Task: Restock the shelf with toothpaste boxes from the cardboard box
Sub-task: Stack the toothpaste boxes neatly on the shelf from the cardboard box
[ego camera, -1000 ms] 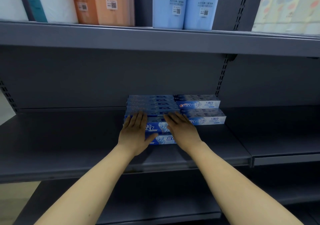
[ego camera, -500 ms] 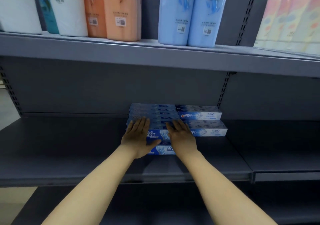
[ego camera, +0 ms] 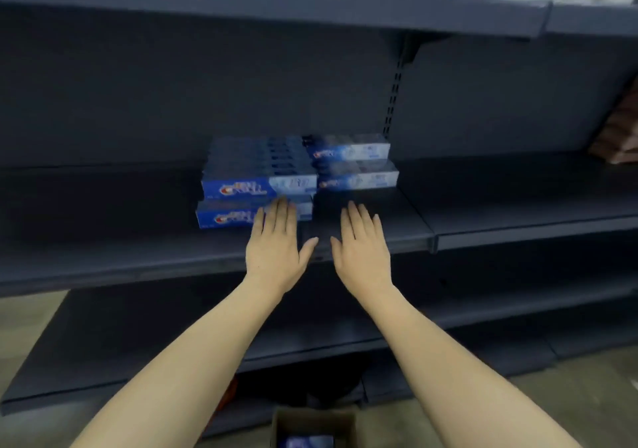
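Hovering both hands palm-down over the shelf (ego camera: 345, 240), holding nothing: left hand (ego camera: 274, 250) has straight fingers close together, thumb splayed, tips overlapping the near toothpaste box (ego camera: 234, 215); whether they are touching it I cannot tell. Right hand (ego camera: 362, 254) is flat, fingers slightly fanned, over bare shelf right of that box. Toothpaste stack (ego camera: 259, 171) is sitting mid-shelf, far of the hands, a second stack (ego camera: 355, 166) just to its right. Cardboard box (ego camera: 312, 428) is sitting on the floor near me, blue packs inside. Risk, I am judging: the near box is jutting nearer and further left than the stack, so a careless brush could be skewing it or knocking it off the edge. Versus half a second ago, both hands are pulling back off the boxes and the view is tilting down, bringing the cardboard box in.
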